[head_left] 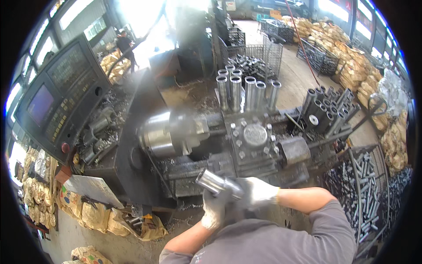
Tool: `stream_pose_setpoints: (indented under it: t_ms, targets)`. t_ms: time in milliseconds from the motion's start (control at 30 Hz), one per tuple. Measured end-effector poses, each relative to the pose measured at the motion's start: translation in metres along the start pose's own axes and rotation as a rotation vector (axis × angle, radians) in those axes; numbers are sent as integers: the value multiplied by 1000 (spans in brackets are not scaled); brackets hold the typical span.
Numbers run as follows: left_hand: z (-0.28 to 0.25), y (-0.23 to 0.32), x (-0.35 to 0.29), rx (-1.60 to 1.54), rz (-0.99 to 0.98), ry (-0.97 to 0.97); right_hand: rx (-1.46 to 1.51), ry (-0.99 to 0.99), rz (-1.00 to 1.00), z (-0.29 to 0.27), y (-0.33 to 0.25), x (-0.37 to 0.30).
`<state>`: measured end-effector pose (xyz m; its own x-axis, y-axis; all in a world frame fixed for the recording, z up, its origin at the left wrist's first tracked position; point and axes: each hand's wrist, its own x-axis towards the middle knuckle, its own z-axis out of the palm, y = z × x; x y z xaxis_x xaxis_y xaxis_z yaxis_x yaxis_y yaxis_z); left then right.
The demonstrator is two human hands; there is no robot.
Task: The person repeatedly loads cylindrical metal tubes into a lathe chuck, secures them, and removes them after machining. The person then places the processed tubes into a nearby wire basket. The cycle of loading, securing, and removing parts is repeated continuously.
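A short, shiny metal tube (212, 181) is held tilted in front of my body, its open end toward the upper left. My left hand (215, 206), in a pale work glove, is closed around its middle from below. At the tube's right end, my gloved right hand (260, 192) is closed on it; motion blurs its fingers, and that end of the tube is mostly hidden. Beyond my hands is a lathe with a round steel chuck (160, 134) whose jaws hold no visible tube. To its right sits the bolted tool post (255, 137).
Bright tubes (236, 90) stand upright behind the tool post, and darker tubes (323, 108) are bunched to their right. A control panel (57, 99) rises at left. A wire bin of metal tubes (362, 189) is at right. Another person (125, 48) is far off.
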<state>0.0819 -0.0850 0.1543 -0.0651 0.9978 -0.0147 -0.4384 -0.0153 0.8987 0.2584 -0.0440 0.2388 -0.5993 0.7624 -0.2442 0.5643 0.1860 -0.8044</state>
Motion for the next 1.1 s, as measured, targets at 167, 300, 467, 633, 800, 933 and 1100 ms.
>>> stream_pose_setpoints:
  t_ms: [167, 300, 467, 633, 800, 933, 1100]
  targets:
    - [-57, -52, 21, -333, -528, 249, 456, -52, 352, 70, 77, 23]
    - [-59, -68, 32, -120, -496, 175, 103, 129, 155, 145, 161, 38]
    - [-97, -91, 25, -426, -506, 201, 314, 111, 244, 117, 138, 8]
    - [-102, -77, 15, -672, -507, 226, 371, 245, 102, 71, 108, 7]
    - [-80, -51, 17, -669, -497, 170, 225, 538, -68, 21, 135, -17]
    - [-107, -72, 38, -775, -505, -51, 59, 489, 7, 37, 186, -7]
    - [-106, -61, 30, -777, -387, -101, -586, 324, 11, -80, 148, -60]
